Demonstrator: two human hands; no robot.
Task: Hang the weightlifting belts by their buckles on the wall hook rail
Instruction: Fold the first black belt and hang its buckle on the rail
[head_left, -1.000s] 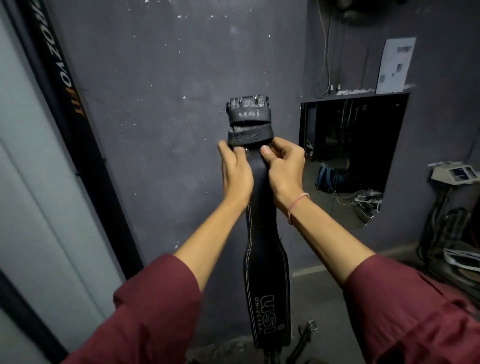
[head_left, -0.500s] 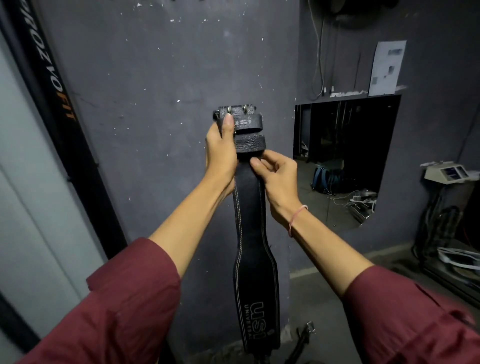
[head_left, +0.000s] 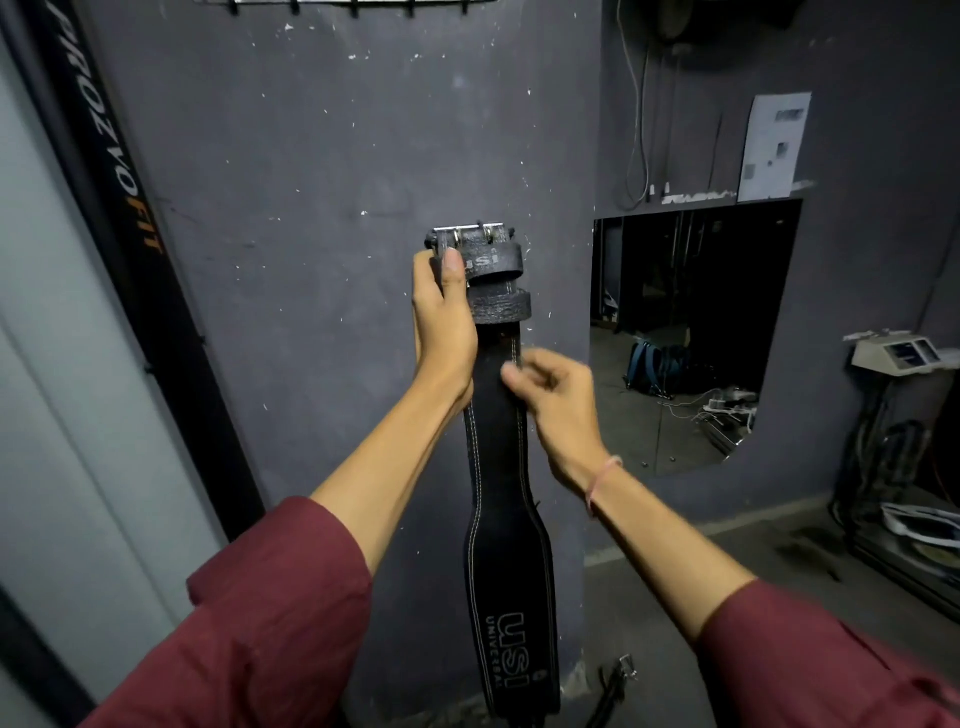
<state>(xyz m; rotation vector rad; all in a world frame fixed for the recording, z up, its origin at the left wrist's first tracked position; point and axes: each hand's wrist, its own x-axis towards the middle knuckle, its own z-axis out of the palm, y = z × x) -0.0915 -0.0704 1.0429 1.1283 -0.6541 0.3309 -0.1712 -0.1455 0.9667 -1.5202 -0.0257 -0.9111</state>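
Head view: left hand clamps the black USI belt just under its buckle, right hand half-curled beside the strap, grip unclear; hook rail well above, so lift buckle frame squarely over one hook.

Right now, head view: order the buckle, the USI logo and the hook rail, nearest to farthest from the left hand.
1. Buckle, just above the left hand, whose grip is on the belt.
2. USI logo, low on the hanging belt.
3. Hook rail, high on the wall, at the frame's top edge.
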